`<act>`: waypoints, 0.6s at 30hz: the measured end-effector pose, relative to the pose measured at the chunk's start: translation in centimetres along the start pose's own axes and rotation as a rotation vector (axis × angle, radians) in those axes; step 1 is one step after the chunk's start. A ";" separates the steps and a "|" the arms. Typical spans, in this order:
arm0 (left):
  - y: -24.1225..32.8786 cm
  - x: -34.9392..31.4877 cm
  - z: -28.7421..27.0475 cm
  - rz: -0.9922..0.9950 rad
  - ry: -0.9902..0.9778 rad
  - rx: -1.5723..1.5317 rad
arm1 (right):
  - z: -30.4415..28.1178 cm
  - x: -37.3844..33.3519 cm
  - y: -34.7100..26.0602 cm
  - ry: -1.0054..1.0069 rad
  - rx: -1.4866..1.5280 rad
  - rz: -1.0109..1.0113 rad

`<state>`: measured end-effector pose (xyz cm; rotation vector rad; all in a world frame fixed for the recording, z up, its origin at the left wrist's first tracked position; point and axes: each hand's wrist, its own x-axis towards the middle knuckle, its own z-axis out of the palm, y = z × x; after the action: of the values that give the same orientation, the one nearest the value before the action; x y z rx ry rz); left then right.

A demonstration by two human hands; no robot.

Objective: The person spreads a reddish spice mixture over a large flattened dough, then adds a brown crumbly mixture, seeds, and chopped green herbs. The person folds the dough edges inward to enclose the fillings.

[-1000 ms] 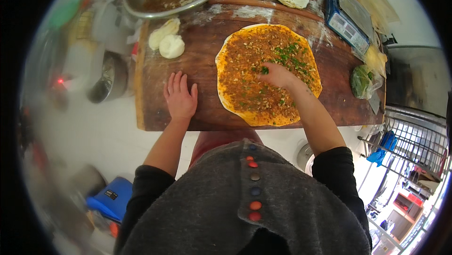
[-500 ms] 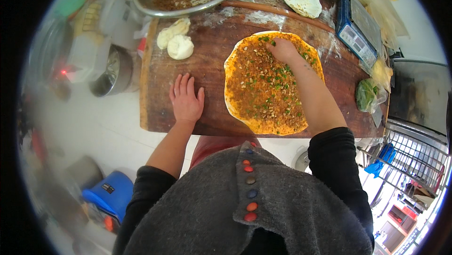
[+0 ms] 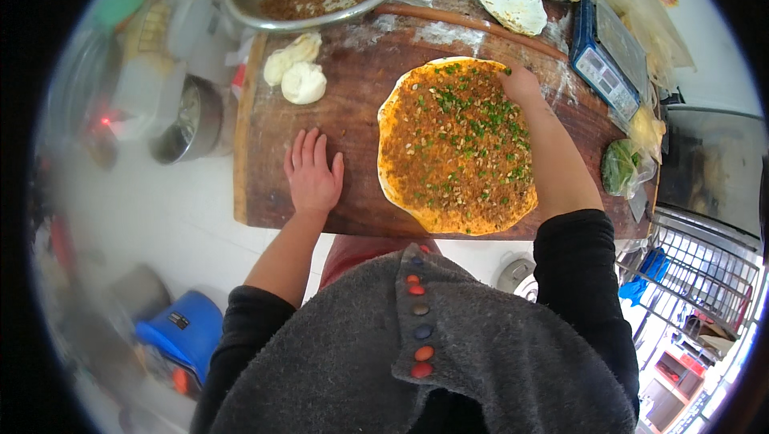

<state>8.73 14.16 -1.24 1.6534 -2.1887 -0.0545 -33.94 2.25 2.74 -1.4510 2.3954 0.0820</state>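
A round, flat sheet of dough (image 3: 456, 146) lies on the wooden board, covered with a brown, oily paste, pale nut-like pieces and bits of chopped green onion (image 3: 481, 123). Over its upper right edge is my right hand (image 3: 521, 86), fingers bunched downward, with green bits showing at the fingertips; most of what it grips is hidden. My left hand (image 3: 313, 178) rests flat on the board to the left of the dough sheet, fingers stretched out, holding nothing. Beyond it sit two pale lumps of dough (image 3: 303, 82), touching each other.
A long rolling pin (image 3: 473, 24) lies across the back of the wooden board (image 3: 352, 106). Behind are a metal bowl of brown paste (image 3: 240, 14) and a white dish (image 3: 510, 2). A blue scale (image 3: 587, 42) and a bag of greens (image 3: 621, 168) stand at right.
My right hand has moved right across the dough sheet to its upper right edge. More green bits show on the upper middle. My left hand stays flat on the board.
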 end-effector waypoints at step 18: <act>-0.3 -0.3 0.4 -0.025 -0.001 -0.006 | 1.8 -14.4 -13.1 -0.331 0.044 -0.624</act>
<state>8.97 14.26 -1.78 1.6778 -2.1673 -0.0684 -15.98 8.60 7.18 -1.9182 1.6009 0.1048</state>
